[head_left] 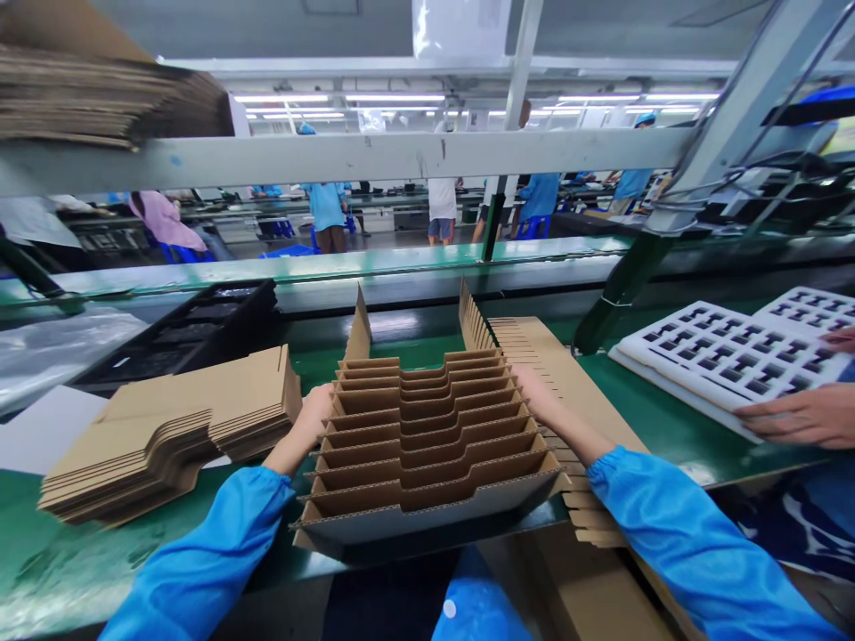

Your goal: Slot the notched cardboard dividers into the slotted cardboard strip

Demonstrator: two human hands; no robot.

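A cardboard divider (434, 521), made of several notched cross panels slotted into two side strips, sits in front of me on the green bench. The far ends of the left side strip (359, 328) and the slotted right side strip (474, 322) stick up beyond the cross panels. My left hand (315, 420) grips the divider's left side, its fingertips partly hidden. On the opposite side my right hand (536, 396) holds the right strip, with fingers mostly out of sight. Flat slotted cardboard strips (544, 347) lie beside and under my right forearm.
Left of the divider is a stack of notched cardboard panels (166, 405), with a black tray (193, 325) behind it. At right, another person's hand (805, 417) touches white foam trays (718, 356). A metal crossbar (401, 158) spans above, carrying stacked cardboard (100, 98).
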